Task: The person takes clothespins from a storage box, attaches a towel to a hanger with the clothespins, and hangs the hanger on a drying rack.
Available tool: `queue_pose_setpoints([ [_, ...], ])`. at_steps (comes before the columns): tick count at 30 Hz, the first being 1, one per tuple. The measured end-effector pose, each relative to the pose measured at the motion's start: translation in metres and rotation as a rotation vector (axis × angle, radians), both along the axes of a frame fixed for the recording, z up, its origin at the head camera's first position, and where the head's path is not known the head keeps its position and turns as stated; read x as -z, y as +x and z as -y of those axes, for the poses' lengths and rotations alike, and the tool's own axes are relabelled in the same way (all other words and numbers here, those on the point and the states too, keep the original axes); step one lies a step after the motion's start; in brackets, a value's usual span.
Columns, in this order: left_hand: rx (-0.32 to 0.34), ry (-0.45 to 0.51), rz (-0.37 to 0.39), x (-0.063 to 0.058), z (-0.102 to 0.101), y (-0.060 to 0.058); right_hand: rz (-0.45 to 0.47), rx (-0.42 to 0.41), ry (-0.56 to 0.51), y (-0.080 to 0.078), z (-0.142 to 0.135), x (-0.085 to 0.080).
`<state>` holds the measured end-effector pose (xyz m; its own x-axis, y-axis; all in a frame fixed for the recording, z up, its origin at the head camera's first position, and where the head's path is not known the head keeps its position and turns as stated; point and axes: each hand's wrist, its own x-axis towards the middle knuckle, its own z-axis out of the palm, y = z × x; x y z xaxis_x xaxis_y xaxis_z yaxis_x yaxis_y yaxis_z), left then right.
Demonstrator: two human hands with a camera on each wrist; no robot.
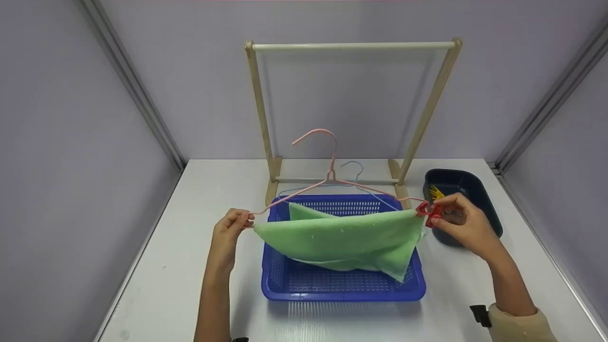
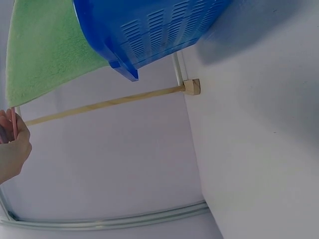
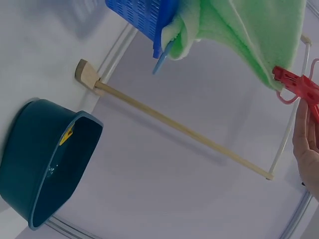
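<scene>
Over white table (image 1: 161,275), between its side edges, holding up a green cloth (image 1: 342,240) and pink hanger (image 1: 304,191); pinching the hanger's end with left hand (image 1: 229,235), pinching red clip (image 1: 434,216) at the cloth's corner with right hand (image 1: 468,225).

Blue hanger (image 1: 362,169), lower part probably hidden behind green cloth (image 1: 342,240).

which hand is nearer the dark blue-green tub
Right. The right hand overlaps the tub in the head view; the left hand is across the blue basket from it.
</scene>
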<state>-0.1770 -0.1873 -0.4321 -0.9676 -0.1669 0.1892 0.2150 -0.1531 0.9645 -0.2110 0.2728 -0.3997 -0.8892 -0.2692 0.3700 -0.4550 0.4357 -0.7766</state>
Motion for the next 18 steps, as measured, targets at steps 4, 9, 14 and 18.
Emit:
queue_pose_setpoints([
  [4, 0.004, 0.006, -0.002, 0.000, 0.001, 0.000, -0.002, 0.014, 0.039, 0.004, 0.004, -0.006],
  [9, 0.003, -0.006, -0.003, 0.001, 0.000, 0.000, 0.006, 0.005, 0.064, 0.017, 0.015, -0.023],
  [14, -0.003, -0.001, 0.001, 0.001, 0.001, 0.000, -0.001, 0.007, 0.084, 0.019, 0.015, -0.024],
  [18, -0.005, -0.003, 0.001, 0.002, 0.001, 0.000, -0.022, 0.026, 0.087, 0.012, 0.008, -0.013],
])
